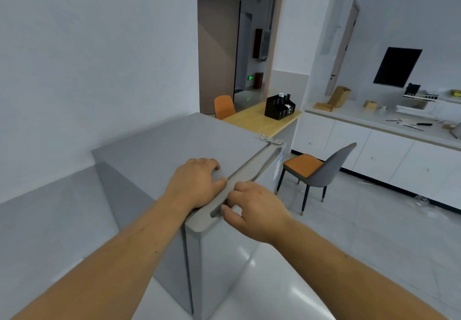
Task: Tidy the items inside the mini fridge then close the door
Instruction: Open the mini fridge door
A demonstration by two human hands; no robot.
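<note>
At the far left, a pale wall meets a grey lower panel. The mini fridge [159, 150] stands against it in the middle of the view, seen from above, its flat grey top bare. The left hand [197, 182] lies palm down on the near right part of that top, fingers loosely curled and together, the thumb reaching to the seam where the top meets the door [219, 257]. The door sits flush against the cabinet, its top edge running from the near corner up to a metal hinge [270, 140] at the far right corner. The right hand [254, 210] hooks its fingertips into the recessed handle slot [216, 212] in the door's top edge, fingers bent and pressed together on the lip, thumb below. Nothing inside the fridge can be seen.

Beyond the fridge, an open doorway [239, 45] shows a corridor. Right of it, a wooden table [259, 120] carries a black organiser [279, 107], with an orange chair [224, 106] at its far end. Further right, a grey chair with an orange seat [316, 170] stands on the tiled floor, and white cabinets [389, 155] run along the right wall under a cluttered counter.
</note>
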